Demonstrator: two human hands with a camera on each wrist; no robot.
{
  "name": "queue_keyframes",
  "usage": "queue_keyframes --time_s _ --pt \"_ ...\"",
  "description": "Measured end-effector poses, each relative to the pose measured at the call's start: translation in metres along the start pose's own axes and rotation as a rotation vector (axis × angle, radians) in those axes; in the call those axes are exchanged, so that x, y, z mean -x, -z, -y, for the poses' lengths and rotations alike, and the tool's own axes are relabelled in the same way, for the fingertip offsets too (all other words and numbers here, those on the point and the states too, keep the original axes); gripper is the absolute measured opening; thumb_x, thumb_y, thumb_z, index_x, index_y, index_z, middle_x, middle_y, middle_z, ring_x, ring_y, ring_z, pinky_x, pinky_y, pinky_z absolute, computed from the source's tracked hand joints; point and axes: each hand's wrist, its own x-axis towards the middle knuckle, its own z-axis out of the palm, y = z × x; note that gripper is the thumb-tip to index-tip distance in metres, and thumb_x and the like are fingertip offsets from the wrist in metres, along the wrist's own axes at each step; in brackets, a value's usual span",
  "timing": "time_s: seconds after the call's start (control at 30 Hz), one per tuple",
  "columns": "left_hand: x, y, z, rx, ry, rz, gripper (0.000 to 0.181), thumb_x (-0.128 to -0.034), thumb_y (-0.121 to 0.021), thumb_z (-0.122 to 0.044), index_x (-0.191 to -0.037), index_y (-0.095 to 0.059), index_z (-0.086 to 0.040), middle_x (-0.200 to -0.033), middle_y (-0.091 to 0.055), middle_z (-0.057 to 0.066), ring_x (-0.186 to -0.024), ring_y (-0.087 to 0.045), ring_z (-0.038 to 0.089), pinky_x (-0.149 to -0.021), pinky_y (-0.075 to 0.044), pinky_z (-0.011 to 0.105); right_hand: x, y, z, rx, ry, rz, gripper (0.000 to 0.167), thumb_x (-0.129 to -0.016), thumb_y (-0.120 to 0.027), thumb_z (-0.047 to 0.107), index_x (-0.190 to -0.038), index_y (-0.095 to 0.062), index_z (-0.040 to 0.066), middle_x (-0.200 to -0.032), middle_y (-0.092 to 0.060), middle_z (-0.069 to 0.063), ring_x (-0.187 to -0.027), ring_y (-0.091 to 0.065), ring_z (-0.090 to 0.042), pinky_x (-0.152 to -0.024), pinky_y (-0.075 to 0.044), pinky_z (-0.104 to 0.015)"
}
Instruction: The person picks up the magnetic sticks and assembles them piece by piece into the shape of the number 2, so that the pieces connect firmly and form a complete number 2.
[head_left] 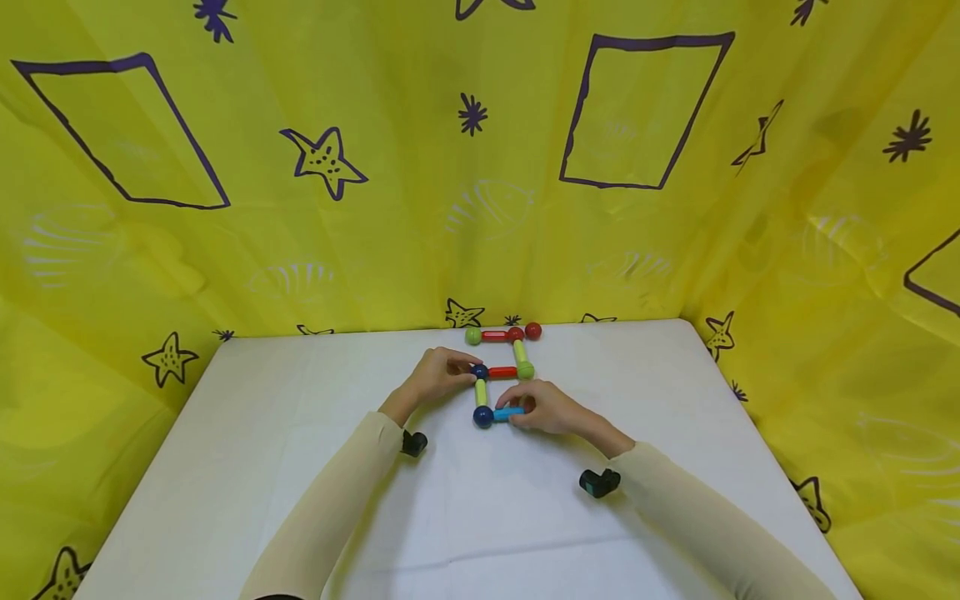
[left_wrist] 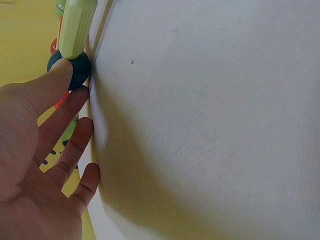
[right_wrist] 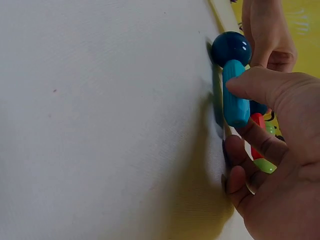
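My left hand (head_left: 438, 375) pinches a dark blue ball (head_left: 480, 372) between thumb and index finger; its other fingers spread loosely in the left wrist view. From that ball a yellow-green rod (head_left: 481, 393) runs to a nearer dark blue ball (head_left: 483, 417). A light blue rod (right_wrist: 236, 97) touches this nearer ball at one end, and my right hand (head_left: 551, 407) grips it with thumb and fingers. Farther back, a red rod (head_left: 502, 372) joins the pinched ball to a green ball (head_left: 526, 370), and another yellow-green rod (head_left: 521, 351) leads on to a red ball (head_left: 515, 334).
At the table's back edge a second red rod (head_left: 495, 336) links the red ball to another green ball (head_left: 473, 336). A separate-looking red ball (head_left: 533, 332) lies beside them. Yellow patterned cloth (head_left: 405, 167) surrounds the white table (head_left: 300, 483) at the back and sides.
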Motion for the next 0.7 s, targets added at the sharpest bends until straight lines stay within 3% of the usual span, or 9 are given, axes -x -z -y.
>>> queue_keyframes --time_s 0.3,0.7 --pt "-0.0009 -0.0005 0.0025 -0.001 -0.014 -0.004 0.029 -0.0934 -0.078 -0.018 -0.122 -0.077 -0.016 -0.097 -0.076 -0.001 -0.09 -0.063 0.017 -0.087 -0.053 0.032 0.0019 -0.0046 0.002 0.022 0.009 -0.039 0.024 -0.091 -0.075 0.006 -0.114 -0.075 0.014 -0.088 -0.061 0.005 -0.077 -0.049 -0.015 -0.068 -0.041 -0.025" --pt "0.0005 0.0006 0.0003 0.0 -0.015 -0.001 0.028 -0.094 -0.077 -0.018 -0.122 -0.077 -0.015 -0.099 -0.076 0.0 -0.092 -0.064 0.017 -0.089 -0.053 0.033 0.0025 -0.0048 0.0027 0.028 0.003 -0.033 0.024 -0.093 -0.074 0.007 -0.115 -0.074 0.014 -0.09 -0.062 0.005 -0.078 -0.049 -0.015 -0.069 -0.041 -0.025"
